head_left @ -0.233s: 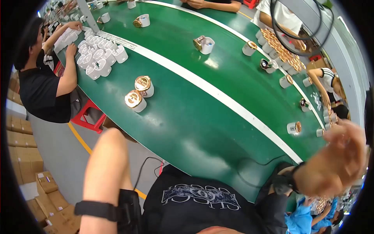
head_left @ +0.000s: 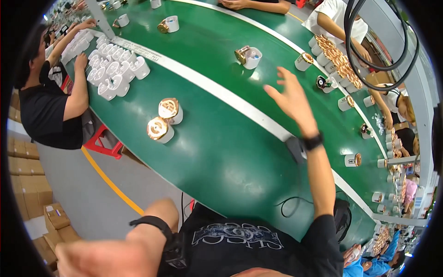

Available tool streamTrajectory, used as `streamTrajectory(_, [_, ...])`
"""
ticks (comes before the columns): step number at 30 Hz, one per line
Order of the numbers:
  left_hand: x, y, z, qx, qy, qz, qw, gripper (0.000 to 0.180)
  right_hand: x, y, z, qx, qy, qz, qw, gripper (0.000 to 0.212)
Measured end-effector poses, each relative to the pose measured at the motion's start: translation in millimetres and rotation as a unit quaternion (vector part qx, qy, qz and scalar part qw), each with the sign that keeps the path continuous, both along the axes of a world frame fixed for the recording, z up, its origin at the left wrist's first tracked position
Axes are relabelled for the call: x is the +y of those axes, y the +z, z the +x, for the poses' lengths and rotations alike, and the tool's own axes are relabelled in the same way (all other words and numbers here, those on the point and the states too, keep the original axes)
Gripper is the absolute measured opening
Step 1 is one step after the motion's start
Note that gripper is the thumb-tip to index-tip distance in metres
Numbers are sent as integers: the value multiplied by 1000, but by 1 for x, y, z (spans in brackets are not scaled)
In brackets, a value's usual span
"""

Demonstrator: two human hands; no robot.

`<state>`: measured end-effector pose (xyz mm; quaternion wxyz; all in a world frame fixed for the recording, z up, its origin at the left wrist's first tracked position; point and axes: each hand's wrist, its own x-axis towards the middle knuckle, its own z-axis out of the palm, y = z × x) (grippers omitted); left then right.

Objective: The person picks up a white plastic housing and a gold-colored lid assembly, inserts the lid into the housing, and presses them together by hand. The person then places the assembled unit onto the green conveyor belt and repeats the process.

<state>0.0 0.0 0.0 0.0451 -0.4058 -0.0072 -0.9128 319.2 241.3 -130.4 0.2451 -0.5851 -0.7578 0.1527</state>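
Note:
My right hand (head_left: 290, 96) is raised over the green conveyor belt (head_left: 221, 152), fingers spread, holding nothing; a black band sits on its wrist. It hovers near a white holder with a copper coil (head_left: 249, 56). My left hand (head_left: 108, 258) is low at the bottom left, blurred, beside my black shirt, with a black wristband above it; I cannot see anything in it. Two white holders topped with copper coils (head_left: 164, 120) stand on the belt's near side, left of my right arm.
A white stripe (head_left: 230, 99) runs along the belt. A person in black (head_left: 50, 101) at the left handles a cluster of white holders (head_left: 113, 69). More coil holders (head_left: 304, 61) ride the far lane. Other workers sit across. Cardboard boxes (head_left: 27, 184) are stacked on the floor.
My right hand has swung from the lower right edge up and out over the belt. My left arm has dropped lower, its hand now showing at the bottom left.

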Motion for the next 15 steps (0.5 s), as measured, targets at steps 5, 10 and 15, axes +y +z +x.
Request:
streamTrajectory(5, [59, -67, 61, 15, -257, -333, 907, 22, 138, -111, -9, -33, -76, 66, 994, 86])
streamTrajectory(10, [164, -169, 96, 281, -222, -624, 695, 32, 151, -104, -17, 68, -58, 13, 996, 79])
streamTrajectory(15, [251, -214, 136, 330, -56, -588, 736, 46, 73, -75, 21, 123, -62, 13, 990, 72])
